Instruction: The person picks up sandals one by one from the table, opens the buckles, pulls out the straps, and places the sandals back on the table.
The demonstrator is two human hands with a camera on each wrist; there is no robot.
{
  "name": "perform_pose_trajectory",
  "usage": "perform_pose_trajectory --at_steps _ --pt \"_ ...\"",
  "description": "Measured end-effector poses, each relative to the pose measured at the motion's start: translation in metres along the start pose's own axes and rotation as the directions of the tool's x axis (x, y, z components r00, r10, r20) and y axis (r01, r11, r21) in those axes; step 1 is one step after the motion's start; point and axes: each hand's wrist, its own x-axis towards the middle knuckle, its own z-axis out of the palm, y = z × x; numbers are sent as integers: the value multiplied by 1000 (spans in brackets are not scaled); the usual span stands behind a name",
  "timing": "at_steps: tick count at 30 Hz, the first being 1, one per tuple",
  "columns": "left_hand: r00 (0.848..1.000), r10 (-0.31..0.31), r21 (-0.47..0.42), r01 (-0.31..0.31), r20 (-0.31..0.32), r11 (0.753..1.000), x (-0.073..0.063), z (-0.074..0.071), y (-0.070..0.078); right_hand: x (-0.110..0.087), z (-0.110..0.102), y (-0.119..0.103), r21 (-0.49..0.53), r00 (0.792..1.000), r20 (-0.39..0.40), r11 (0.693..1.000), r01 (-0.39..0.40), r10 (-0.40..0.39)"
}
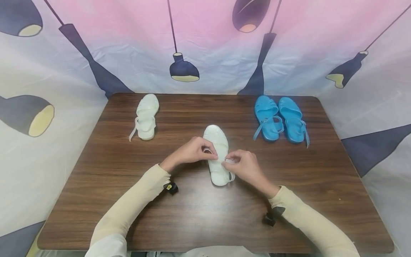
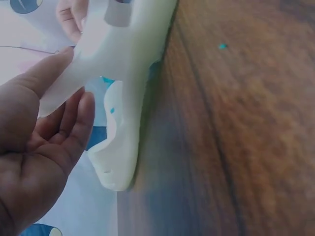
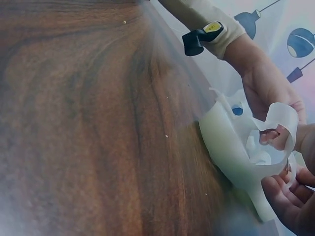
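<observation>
A white sandal [image 1: 216, 135] lies sole down at the middle of the table, toe pointing away from me. From its left, my left hand [image 1: 194, 150] pinches the sandal's strap between thumb and fingers; the left wrist view shows the thumb [image 2: 51, 69] on the pale strap [image 2: 61, 96]. On the other side my right hand [image 1: 245, 166] pinches the thin strap end, its fingertips close to the left hand's over the sandal. In the right wrist view the ankle strap [image 3: 285, 115] stands up as a loop beside the right fingers [image 3: 278, 194].
Another white sandal [image 1: 147, 116] lies at the back left, its strap end hanging loose to the side. Two blue sandals [image 1: 266, 114] stand side by side at the back right, straps also loose. The brown wooden table [image 1: 179, 221] meets a printed cloth backdrop [image 1: 212, 43] behind.
</observation>
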Motion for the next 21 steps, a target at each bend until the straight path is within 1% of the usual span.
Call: perform_pose_trajectory --at_steps 5,9,11,15,21 --pt "999 10 -3 -10 36 1000 4 5 2 0 1 0 -3 999 -10 999 32 -32" --pt "997 9 -46 -5 80 999 7 11 1 1 2 1 -13 998 -26 998 64 -64" --pt "996 18 -48 -14 90 999 8 12 1 1 2 1 -20 997 -32 997 72 -73" --pt "996 30 -24 -28 89 999 7 11 3 1 2 2 -25 996 -30 996 80 -81" --pt "997 25 8 -25 71 1000 6 11 1 1 1 2 -39 994 -19 993 109 -110"
